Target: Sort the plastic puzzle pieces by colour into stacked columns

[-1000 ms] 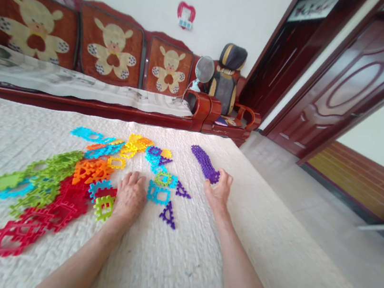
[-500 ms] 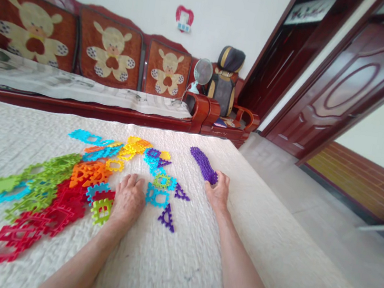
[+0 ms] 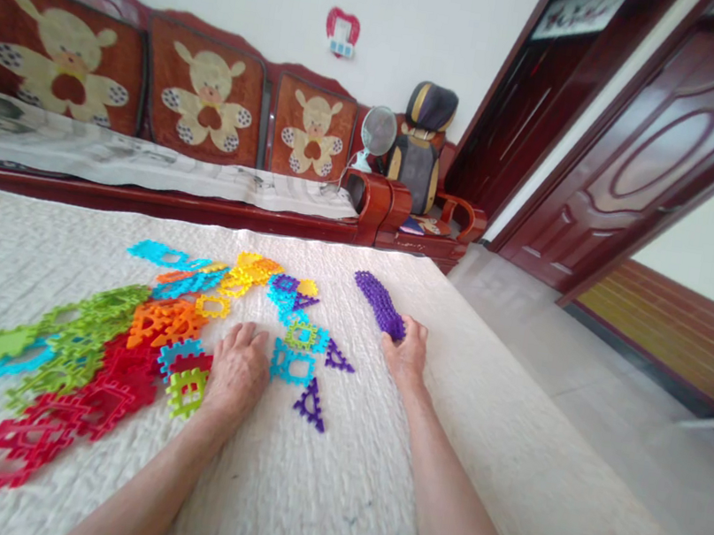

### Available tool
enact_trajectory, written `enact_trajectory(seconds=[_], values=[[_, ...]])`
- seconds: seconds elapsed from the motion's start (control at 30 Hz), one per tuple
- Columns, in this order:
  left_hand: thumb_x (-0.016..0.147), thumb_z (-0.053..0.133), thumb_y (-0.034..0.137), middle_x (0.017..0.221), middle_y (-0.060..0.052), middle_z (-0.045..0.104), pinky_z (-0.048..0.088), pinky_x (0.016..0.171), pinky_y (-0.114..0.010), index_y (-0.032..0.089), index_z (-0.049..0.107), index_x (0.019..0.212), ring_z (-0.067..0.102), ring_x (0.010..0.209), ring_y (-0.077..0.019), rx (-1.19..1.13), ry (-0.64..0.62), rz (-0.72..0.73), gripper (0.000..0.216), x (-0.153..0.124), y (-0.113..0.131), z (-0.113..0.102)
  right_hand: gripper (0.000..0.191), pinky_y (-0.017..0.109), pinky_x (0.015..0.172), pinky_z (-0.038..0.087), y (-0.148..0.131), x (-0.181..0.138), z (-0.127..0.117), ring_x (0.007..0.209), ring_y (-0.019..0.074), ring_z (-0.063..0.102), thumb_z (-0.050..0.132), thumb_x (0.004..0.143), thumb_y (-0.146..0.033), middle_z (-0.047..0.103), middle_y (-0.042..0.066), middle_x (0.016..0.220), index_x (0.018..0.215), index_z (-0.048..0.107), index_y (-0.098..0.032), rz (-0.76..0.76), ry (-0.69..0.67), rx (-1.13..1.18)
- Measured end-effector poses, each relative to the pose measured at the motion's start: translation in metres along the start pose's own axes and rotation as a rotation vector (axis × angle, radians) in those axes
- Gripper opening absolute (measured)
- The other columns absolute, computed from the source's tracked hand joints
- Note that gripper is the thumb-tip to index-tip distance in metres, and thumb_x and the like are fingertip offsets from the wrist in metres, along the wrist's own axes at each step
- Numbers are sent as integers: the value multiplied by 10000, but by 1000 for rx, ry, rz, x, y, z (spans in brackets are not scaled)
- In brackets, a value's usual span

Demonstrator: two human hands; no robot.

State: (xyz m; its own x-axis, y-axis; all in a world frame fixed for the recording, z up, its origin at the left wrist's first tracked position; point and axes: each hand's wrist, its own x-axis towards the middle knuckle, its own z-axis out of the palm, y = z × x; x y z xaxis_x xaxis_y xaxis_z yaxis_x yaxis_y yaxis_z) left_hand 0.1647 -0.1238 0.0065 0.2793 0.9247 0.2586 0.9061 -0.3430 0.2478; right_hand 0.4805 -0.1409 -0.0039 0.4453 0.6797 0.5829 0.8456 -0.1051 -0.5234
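My right hand (image 3: 408, 353) is at the near end of a row of purple toothed plastic building pieces (image 3: 377, 299), which lean on each other in a slanting line. Thumb and fingers close round that end. My left hand (image 3: 241, 368) lies palm down on the white cloth, fingers loosely spread and slightly bent, with no piece visible in it. Just left of it are a lime-green piece (image 3: 185, 392) and a blue piece (image 3: 174, 356). On its other side lie a blue square piece (image 3: 292, 365) and loose purple triangles (image 3: 310, 405).
Overlapping red (image 3: 44, 428), green (image 3: 75, 333), orange (image 3: 164, 322) and yellow pieces (image 3: 247, 272) spread across the left of the cloth-covered table (image 3: 323, 495). Beyond its far edge stands a wooden sofa (image 3: 237, 212) with bear cushions and a small fan (image 3: 378, 132).
Very little differs: the view has shifted slightly. Both hands and the pieces stay in nearly the same places, with my right hand still at the purple row's near end.
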Motion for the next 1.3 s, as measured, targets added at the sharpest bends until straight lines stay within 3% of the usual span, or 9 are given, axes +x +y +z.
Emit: enact_trajectory(seconds=[0.57, 0.9, 1.0, 1.17, 1.3], values=[[849, 405, 113, 1232, -110, 551, 383, 1015, -406, 174, 621, 1083, 428, 1244, -264, -21, -15, -34, 324, -1, 5, -7, 518, 456, 1004, 410, -3, -1, -1, 1112, 283, 492, 573, 671, -265, 513, 132, 1132, 1175, 531, -155, -15, -18, -16], [845, 379, 65, 1215, -124, 552, 378, 1015, -418, 160, 633, 1049, 421, 1245, -270, -87, -13, -86, 339, -1, 7, -7, 376, 461, 1006, 422, -26, -5, -9, 1112, 269, 522, 492, 792, -242, 559, 136, 1146, 1155, 566, -175, -289, 93, 71], [850, 362, 57, 1227, -126, 552, 381, 1016, -414, 148, 633, 1053, 419, 1249, -273, -120, -5, -100, 351, 0, 8, -6, 319, 428, 1004, 433, -51, -4, 4, 1085, 247, 558, 460, 815, -210, 605, 119, 1112, 1098, 605, -182, -389, 41, 122], [855, 367, 69, 1243, -133, 549, 376, 1027, -423, 142, 634, 1058, 408, 1264, -281, -136, -13, -97, 344, 0, 8, -7, 295, 383, 986, 453, -111, 11, 54, 1054, 219, 594, 453, 811, -183, 652, 95, 1091, 1035, 643, -194, -491, -242, 169], [869, 348, 77, 1259, -140, 544, 377, 1029, -440, 143, 635, 1073, 403, 1276, -290, -133, -7, -109, 358, -1, 9, -7, 363, 380, 1016, 425, -151, 27, 95, 1135, 231, 560, 521, 773, -208, 624, 118, 1199, 1119, 619, -157, -450, -417, 121]])
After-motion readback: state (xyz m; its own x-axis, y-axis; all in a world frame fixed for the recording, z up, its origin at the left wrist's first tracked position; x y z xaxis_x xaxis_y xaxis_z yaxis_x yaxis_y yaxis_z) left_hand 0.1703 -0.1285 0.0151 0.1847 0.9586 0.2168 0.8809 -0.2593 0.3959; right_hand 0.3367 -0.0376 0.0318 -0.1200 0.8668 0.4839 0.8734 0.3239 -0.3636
